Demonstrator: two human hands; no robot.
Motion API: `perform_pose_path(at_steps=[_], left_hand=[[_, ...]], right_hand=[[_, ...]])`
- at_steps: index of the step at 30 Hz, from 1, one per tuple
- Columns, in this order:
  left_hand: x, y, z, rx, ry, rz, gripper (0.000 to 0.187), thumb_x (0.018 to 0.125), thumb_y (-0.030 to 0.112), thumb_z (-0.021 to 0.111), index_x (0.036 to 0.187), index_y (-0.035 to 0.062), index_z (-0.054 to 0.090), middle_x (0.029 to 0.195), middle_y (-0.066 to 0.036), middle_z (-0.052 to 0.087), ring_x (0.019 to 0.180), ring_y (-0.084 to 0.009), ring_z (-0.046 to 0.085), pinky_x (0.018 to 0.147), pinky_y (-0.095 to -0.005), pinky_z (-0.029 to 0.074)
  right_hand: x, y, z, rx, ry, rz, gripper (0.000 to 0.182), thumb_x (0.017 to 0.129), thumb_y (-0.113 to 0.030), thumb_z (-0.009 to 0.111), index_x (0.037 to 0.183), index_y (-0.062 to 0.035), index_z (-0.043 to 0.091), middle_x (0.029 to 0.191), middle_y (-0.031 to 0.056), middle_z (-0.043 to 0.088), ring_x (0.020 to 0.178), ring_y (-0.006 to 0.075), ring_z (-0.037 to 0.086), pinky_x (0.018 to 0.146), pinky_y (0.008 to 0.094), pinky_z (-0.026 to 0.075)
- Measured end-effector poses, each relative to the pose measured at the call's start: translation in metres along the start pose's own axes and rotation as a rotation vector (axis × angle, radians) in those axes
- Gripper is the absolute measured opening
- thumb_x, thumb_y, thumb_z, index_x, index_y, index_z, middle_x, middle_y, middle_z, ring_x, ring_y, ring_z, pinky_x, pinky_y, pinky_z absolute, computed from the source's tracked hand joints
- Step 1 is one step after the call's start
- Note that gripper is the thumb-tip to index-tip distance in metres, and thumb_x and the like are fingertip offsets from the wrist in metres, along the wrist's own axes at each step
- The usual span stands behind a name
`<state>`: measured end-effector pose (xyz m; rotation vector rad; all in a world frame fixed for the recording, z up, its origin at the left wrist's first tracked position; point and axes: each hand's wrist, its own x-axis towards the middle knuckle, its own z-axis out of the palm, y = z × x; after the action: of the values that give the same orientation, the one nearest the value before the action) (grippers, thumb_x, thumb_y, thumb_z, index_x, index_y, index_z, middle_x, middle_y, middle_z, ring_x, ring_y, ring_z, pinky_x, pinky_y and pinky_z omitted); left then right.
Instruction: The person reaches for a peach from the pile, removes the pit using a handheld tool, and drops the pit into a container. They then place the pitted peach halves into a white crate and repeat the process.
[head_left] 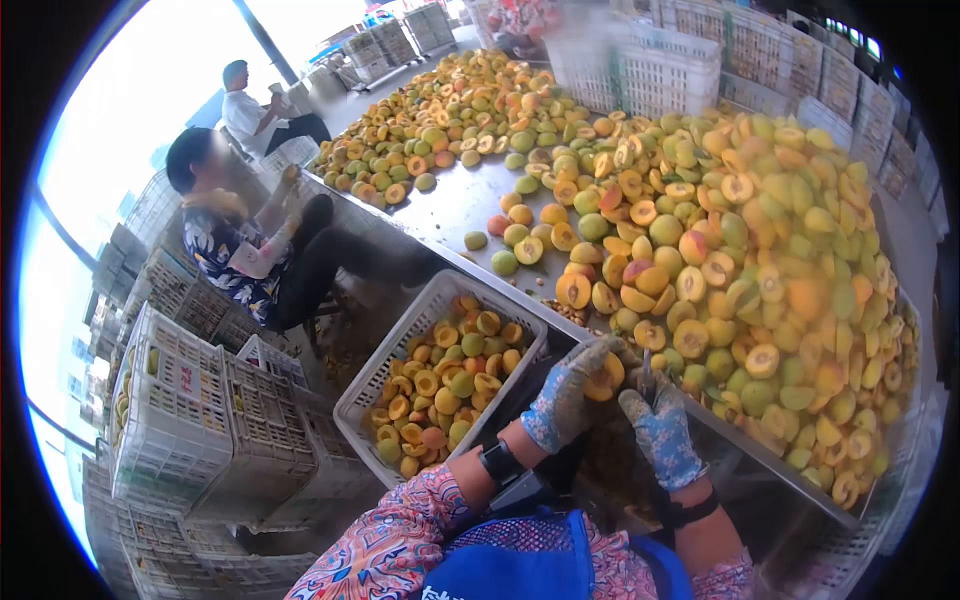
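My left hand (568,398), in a gloved, blue-patterned cuff, is closed on a peach half (604,379), its orange cut face partly showing. Close beside it, my right hand (656,418), gloved the same way, grips a small metal tool (647,377). The tool's tip points up near the fruit; its exact shape is too small to make out. Both hands are at the near edge of a metal table (450,215), just in front of a large heap of halved peaches (720,330).
Left of my hands stands a white plastic crate (372,375) with peach halves in it. Stacked crates (180,400) fill the lower left, and more crates (640,65) stand behind the heap. One person (235,235) sits at the table's left side, another person (255,115) farther back.
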<state>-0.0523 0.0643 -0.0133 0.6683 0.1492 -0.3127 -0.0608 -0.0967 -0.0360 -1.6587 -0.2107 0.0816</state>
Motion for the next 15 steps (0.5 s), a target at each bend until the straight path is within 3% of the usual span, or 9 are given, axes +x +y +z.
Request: perform_pose_path(at_steps=[2,4,5,7,8,11,15], left_hand=[[0.004,0.002,0.001,-0.076,0.067,0.037,0.035,0.094,0.031,0.056,0.115,0.0042,0.057,0.110,-0.011,0.062,0.106,-0.0258,0.060,0.094,-0.0396,0.048],[0.009,0.005,0.001,-0.051,0.058,0.070,0.041,0.097,0.040,0.049,0.115,0.0038,0.057,0.111,-0.014,0.062,0.106,-0.0283,0.059,0.095,-0.0432,0.048],[0.007,0.007,0.005,-0.094,0.103,0.029,0.044,0.097,0.042,0.046,0.115,0.0036,0.057,0.111,-0.014,0.062,0.106,-0.0287,0.059,0.095,-0.0448,0.047],[0.009,0.004,0.006,-0.035,0.141,0.070,0.044,0.097,0.042,0.046,0.117,0.0040,0.056,0.110,-0.013,0.062,0.107,-0.0294,0.058,0.096,-0.0459,0.047],[0.007,0.002,0.008,-0.028,0.142,0.050,0.044,0.097,0.042,0.046,0.117,0.0040,0.056,0.110,-0.013,0.062,0.107,-0.0294,0.058,0.096,-0.0459,0.047],[0.003,-0.002,0.014,0.018,0.080,0.033,0.044,0.097,0.042,0.047,0.119,0.0050,0.054,0.111,-0.012,0.061,0.108,-0.0295,0.058,0.096,-0.0466,0.047],[0.003,-0.007,0.013,0.084,0.062,0.073,0.043,0.096,0.039,0.050,0.122,0.0055,0.052,0.113,-0.013,0.061,0.109,-0.0303,0.058,0.096,-0.0482,0.047]], right_hand=[[-0.004,-0.031,-0.002,0.212,0.047,0.178,0.019,0.089,-0.014,0.064,0.099,0.0007,0.057,0.075,0.0026,0.061,0.061,0.0087,0.055,0.053,0.0261,0.044],[-0.001,-0.010,-0.004,0.049,0.032,0.049,0.022,0.090,-0.018,0.064,0.097,0.0013,0.056,0.071,0.0086,0.060,0.060,0.0185,0.056,0.057,0.0321,0.046],[-0.001,-0.015,-0.006,-0.111,-0.002,-0.014,0.025,0.089,-0.020,0.065,0.098,0.0020,0.055,0.074,0.0146,0.062,0.065,0.0295,0.061,0.060,0.0381,0.047],[-0.005,-0.029,-0.001,-0.251,0.056,-0.245,0.029,0.087,-0.020,0.066,0.100,0.0026,0.054,0.079,0.0191,0.064,0.074,0.0370,0.063,0.062,0.0425,0.048],[-0.007,-0.028,0.000,-0.348,0.013,-0.241,0.033,0.086,-0.022,0.066,0.102,0.0037,0.053,0.081,0.0211,0.065,0.078,0.0403,0.063,0.062,0.0462,0.049],[-0.011,-0.020,0.009,-0.509,-0.016,-0.225,0.037,0.087,-0.031,0.063,0.099,0.0021,0.054,0.066,0.0200,0.062,0.062,0.0397,0.062,0.054,0.0479,0.049],[-0.015,-0.009,0.018,-0.543,0.046,-0.259,0.037,0.087,-0.034,0.061,0.096,0.0013,0.054,0.057,0.0173,0.059,0.054,0.0379,0.060,0.049,0.0470,0.048]])
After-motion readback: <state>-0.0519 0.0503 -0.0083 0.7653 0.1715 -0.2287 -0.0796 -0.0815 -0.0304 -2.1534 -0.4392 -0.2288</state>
